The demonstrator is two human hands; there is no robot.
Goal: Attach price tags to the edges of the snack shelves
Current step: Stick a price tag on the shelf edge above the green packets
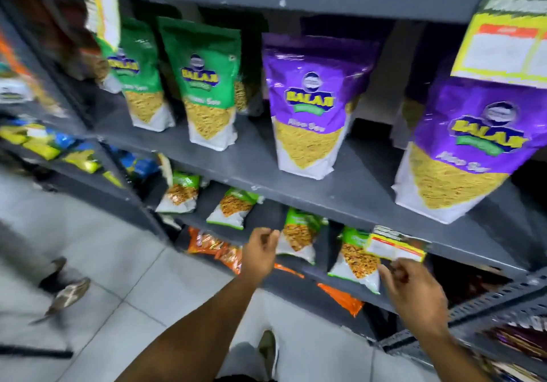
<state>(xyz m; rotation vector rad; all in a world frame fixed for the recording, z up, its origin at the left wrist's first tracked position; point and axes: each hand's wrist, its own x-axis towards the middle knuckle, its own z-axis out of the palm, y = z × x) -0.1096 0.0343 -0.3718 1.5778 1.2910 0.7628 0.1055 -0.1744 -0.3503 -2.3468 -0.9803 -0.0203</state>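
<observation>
While your right hand (414, 290) hangs just below the yellow price tag (395, 247), fingers loosely curled and gripping nothing that shows, treat that tag as thin printed card: light, bendy, quick to crease or tear. It sits at the front edge of the grey middle shelf (296, 192), right of centre; whether your fingertips touch its lower edge is too blurred to tell. Pinch it by the bottom corners, press flat along the lip, don't tug.

Left hand (262, 250): half-closed, empty, held apart from the right, in front of the lower shelf.

More tags already hang from the top shelf edge, one at upper left (105, 5), one at far right (503, 47).

Shelf contents: middle shelf holds upright green pouches (207, 85) and purple pouches (313, 106), well spaced. Lower shelf holds smaller green-and-white packets (229, 210), leaning. Below those, orange packets (213, 247) lie flat.
</observation>
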